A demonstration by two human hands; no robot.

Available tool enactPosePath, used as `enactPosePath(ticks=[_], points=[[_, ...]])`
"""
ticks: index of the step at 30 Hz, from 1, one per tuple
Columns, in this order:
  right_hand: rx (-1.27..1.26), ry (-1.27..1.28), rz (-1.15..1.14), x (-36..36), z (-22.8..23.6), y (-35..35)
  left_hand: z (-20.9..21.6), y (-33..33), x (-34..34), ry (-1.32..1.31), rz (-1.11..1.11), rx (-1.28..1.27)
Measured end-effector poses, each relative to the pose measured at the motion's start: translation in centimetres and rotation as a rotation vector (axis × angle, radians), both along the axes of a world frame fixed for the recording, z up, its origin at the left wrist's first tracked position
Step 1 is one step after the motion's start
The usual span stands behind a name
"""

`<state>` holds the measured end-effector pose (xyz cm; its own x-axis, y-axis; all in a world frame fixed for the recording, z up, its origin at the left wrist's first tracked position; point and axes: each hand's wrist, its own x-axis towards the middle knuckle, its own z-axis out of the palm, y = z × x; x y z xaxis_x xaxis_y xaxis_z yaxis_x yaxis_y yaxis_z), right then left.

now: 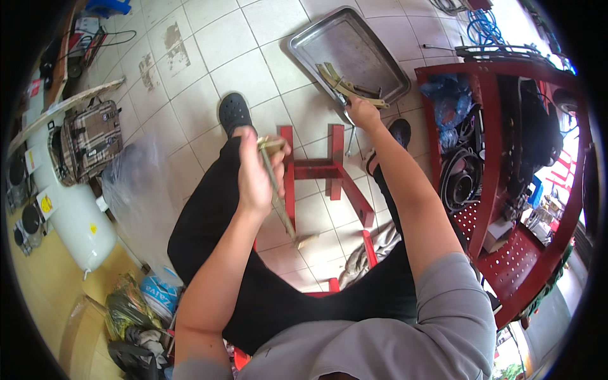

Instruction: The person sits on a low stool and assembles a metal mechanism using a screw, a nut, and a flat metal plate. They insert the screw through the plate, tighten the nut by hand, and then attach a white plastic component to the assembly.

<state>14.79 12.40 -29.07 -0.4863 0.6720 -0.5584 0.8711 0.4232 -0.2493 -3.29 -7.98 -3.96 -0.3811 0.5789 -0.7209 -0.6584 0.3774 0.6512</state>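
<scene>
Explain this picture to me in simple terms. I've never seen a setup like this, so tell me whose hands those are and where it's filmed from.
There is no machine here, just two bare hands. The camera sits on the wearer's head and looks down; its wide lens bends straight edges near the rim. The left hand holds a yellowish metal piece, slightly blurred. The right hand reaches to the near edge of a metal tray, by some curved metal strips lying there; whether it grips one is hard to tell. The tray rests on the tiled floor, beyond a red metal frame.
</scene>
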Motion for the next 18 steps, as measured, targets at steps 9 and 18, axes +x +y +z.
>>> enactPosePath(ticks=[9, 18], points=[[0.121, -0.096, 0.123, -5.3, -7.6, 2.2, 1.2, -0.3, -1.3, -0.139, -0.033, 0.023], [0.277, 0.021, 0.028, -3.5, -4.4, 1.7, 1.4, -0.1, -0.4, -0.008, 0.039, -0.05]])
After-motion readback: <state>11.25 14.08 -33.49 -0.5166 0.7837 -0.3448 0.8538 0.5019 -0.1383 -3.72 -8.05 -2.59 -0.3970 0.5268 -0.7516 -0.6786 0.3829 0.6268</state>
